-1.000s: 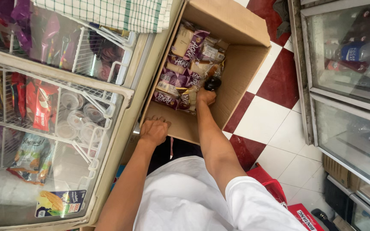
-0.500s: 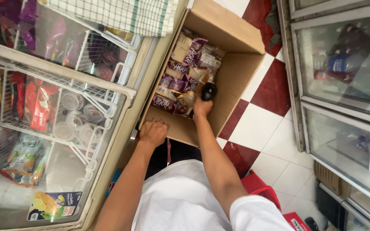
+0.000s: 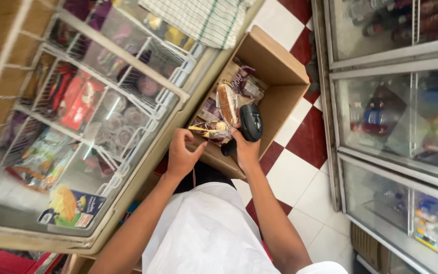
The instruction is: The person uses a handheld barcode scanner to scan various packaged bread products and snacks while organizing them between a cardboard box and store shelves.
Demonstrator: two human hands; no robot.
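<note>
My right hand (image 3: 244,148) grips a black handheld scanner (image 3: 251,123) and, with the same fingers, a clear-wrapped packet holding a round brown snack (image 3: 226,104). It is raised just above the open cardboard box (image 3: 281,68). My left hand (image 3: 181,153) is beside it, with fingers pinching the packet's crinkled near end (image 3: 205,130). More wrapped purple and beige packets (image 3: 247,83) lie inside the box, partly hidden by the raised packet.
A glass-topped chest freezer (image 3: 143,137) with wire baskets of wrapped items fills the left. A checked cloth (image 3: 204,18) lies on its far end. Glass-door coolers (image 3: 396,116) with bottles stand on the right. Red and white floor tiles (image 3: 300,177) show between.
My right hand has come up out of the box with the scanner and a packet. My left hand has left the box's edge and taken the packet's end.
</note>
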